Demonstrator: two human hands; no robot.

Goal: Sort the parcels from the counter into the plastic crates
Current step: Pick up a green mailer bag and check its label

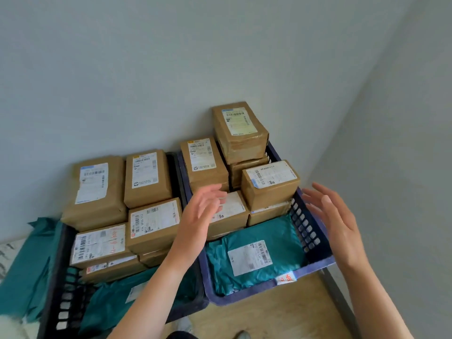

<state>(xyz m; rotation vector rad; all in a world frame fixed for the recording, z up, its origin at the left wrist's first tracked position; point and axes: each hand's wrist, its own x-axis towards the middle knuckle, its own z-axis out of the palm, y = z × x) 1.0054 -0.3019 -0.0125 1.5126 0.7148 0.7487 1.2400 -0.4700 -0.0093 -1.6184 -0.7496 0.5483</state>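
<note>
We record both hands released, grasping nothing: left hand and right hand hover at the blue crate. Brown parcels fill it, a teal mailer at its 6 o'clock.

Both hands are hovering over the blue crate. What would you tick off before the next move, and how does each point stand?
1. Left hand free: ok, fingers straight, holding nothing.
2. Right hand free: ok, open and empty.
3. Room in blue crate: ok at the front, where a teal mailer lies low.
4. Top parcel of the back stack steady: cannot tell; it sits well above the rim.
5. Room in black crate: not ok, parcels cover it end to end.
6. Parcels left on the counter: cannot tell, not in view.
</note>
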